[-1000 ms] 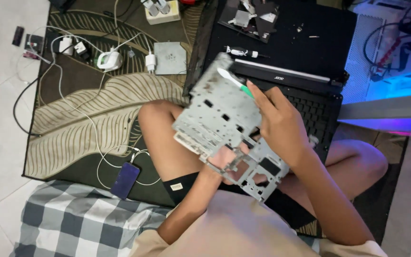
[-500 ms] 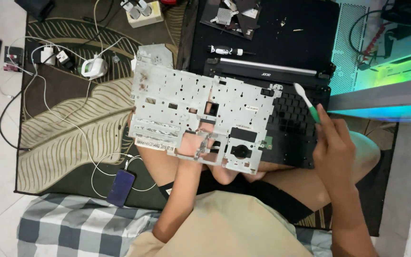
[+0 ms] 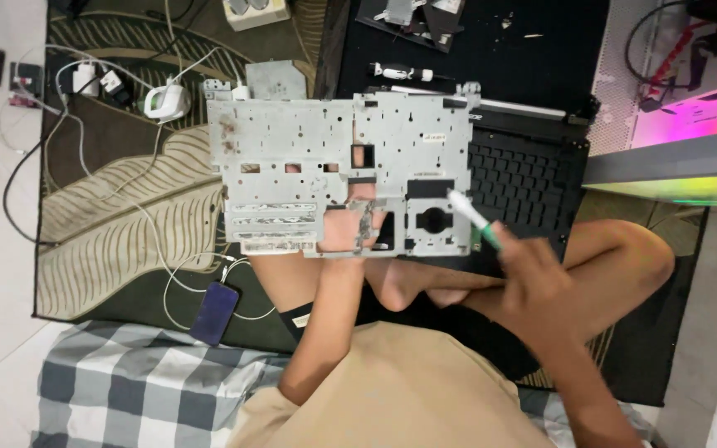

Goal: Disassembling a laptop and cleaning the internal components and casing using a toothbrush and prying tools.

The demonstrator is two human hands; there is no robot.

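At the far left, white chargers and cables (image 3: 163,101) are seen lying on a leaf-patterned mat (image 3: 118,216), with a dark blue phone (image 3: 214,312) at the mat's lower edge beside a checked grey cloth (image 3: 126,386). A perforated grey metal laptop chassis plate (image 3: 334,158) is held up flat at centre frame, above the seated person's crossed legs. It is supported from below by the left hand (image 3: 350,228), whose fingers are seen through the plate's cut-outs, curled around its lower edge in a grip. To the right, a white-and-green toothbrush (image 3: 473,218) is held by the right hand (image 3: 533,278), fingers pressed together around the handle, its head touching the plate's lower right corner. Behind the plate, a black laptop base with keyboard (image 3: 529,178) is seen on the floor. At the far right, a lit pink and green strip (image 3: 690,145) is visible.
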